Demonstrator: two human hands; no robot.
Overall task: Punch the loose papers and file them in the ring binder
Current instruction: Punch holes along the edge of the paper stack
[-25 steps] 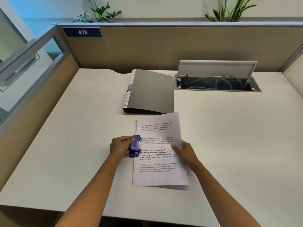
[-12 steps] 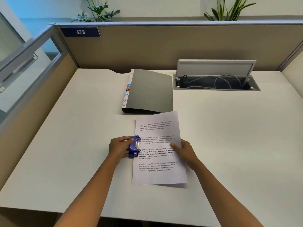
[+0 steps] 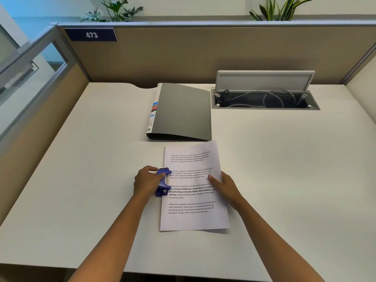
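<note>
A printed white paper lies on the white desk, its long side running away from me. A small blue hole punch sits over the middle of the paper's left edge. My left hand is wrapped around the punch from the left. My right hand rests flat on the paper's right edge, fingers pressing it down. A closed grey ring binder lies just beyond the paper, spine to the left.
An open cable tray with its lid up and loose cables is set into the desk at the back right. Beige partition walls enclose the desk at back and left. The near desk edge runs below my forearms.
The hands, punch and paper keep nearly the same hold and place. The view has shifted slightly.
</note>
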